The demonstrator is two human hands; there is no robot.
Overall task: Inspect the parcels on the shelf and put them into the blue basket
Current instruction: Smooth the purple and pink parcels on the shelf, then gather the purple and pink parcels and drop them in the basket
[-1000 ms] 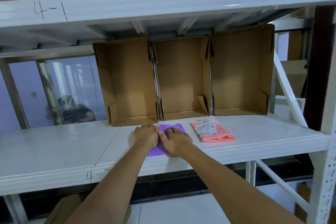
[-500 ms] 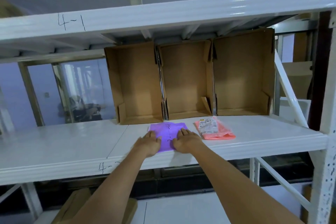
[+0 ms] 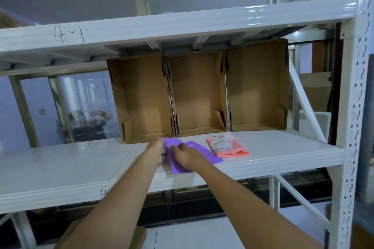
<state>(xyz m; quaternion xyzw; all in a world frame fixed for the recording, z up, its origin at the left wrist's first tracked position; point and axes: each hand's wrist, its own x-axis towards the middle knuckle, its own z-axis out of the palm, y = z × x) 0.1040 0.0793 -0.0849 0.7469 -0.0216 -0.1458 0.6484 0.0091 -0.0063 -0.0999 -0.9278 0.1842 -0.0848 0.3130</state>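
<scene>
A flat purple parcel lies on the white shelf, slightly rumpled and turned at an angle. My left hand grips its left edge. My right hand holds it from above, fingers curled into the plastic. To the right of it a pink parcel with a white printed label lies flat on the shelf, untouched. The blue basket is not in view.
Three open cardboard boxes stand on their sides at the back of the shelf. An upper shelf beam marked "4-1" runs overhead. A white perforated upright stands at the right. Cardboard lies on the floor below.
Both hands went from pressing flat on the purple parcel to gripping it. The parcel has twisted and its left part has lifted off the shelf.
</scene>
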